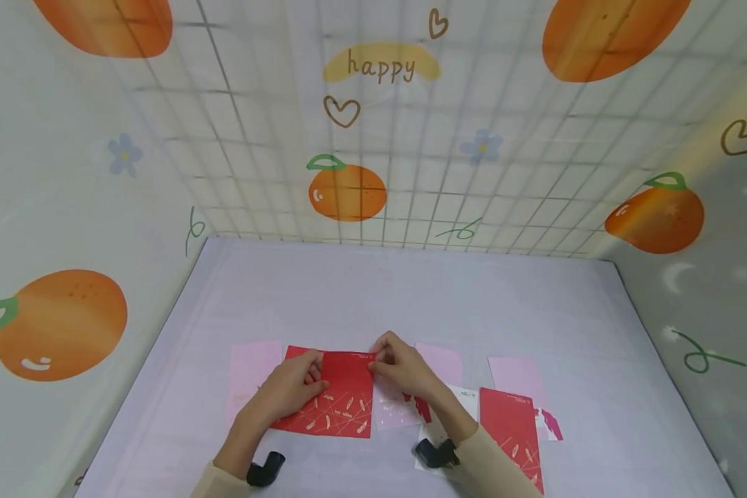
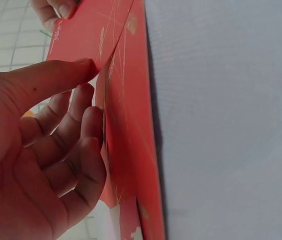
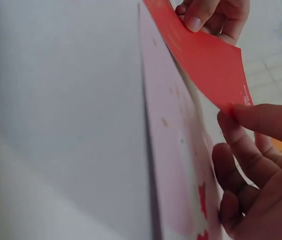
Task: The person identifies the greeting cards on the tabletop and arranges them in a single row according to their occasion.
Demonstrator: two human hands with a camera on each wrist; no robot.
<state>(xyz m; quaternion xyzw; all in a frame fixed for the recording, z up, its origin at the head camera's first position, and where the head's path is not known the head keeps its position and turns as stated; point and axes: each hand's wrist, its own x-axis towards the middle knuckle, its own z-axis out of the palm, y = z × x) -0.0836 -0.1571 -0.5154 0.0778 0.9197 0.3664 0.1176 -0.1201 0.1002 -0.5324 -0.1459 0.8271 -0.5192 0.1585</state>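
A red card (image 1: 348,408) with gold feather prints and small lettering is held up at the front middle of the table. My left hand (image 1: 292,386) pinches its left edge, thumb on the front face and fingers behind. At the upper right corner my right hand (image 1: 401,366) grips the same card between thumb and fingertips. In the left wrist view, a second red card (image 2: 131,115) lies on the table beneath the raised one. The right wrist view shows a pink card (image 3: 166,130) with gold marks under the right hand.
Another red card (image 1: 512,436) lies at the right, overlapping a pink card (image 1: 517,377). A pink card (image 1: 252,373) rests at the left and one more pink card (image 1: 442,363) behind the right forearm. A white card (image 1: 467,398) is partly covered by that arm.
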